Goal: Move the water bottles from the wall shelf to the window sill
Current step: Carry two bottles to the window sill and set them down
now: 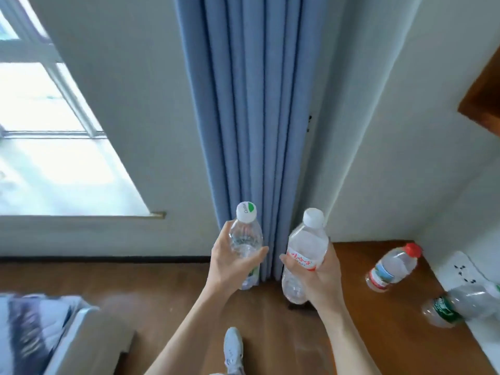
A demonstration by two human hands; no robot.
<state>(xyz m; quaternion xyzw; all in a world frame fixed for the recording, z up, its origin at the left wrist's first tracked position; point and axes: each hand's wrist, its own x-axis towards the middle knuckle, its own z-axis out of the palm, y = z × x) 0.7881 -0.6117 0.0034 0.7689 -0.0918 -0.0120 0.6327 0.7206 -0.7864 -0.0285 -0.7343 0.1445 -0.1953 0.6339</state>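
1. Two bare forearms rise from 6 o'clock; a pale shoe [233, 347] shows between them on the brown floor [162, 288].
2. Left hand [230, 263], just left of 6 o'clock, grips a clear water bottle [244, 239] with a white-and-green cap; thumb on the left side, fingers curled round the right; the bottle is upright, its cap toward 12.
3. Right hand [319, 274], toward 5 o'clock, holds a second bottle with a white cap and red label [305, 247]; thumb across the label, fingers wrapped behind; also upright.
4. Both held bottles are in the air, side by side and apart, in front of the foot of a blue pleated curtain [257, 104] that runs up to 12 o'clock.
5. At 9 o'clock lies the bright window sill [67, 190] beneath a white-framed window [40, 98]; the held bottles are well apart from it.
6. At 4 o'clock a brown wooden top [378, 320] meets the white wall; a red-capped bottle [392, 266] with a red-and-blue label stands on it.
7. Further toward 4 o'clock, at the frame's edge, a green-labelled bottle [460, 304] is on the same top; it is blurred.
8. At 2 o'clock a corner of another wooden piece [484, 96] juts from the right edge.
9. At 8 o'clock, blurred blue-and-white bedding [27, 326] fills the corner.
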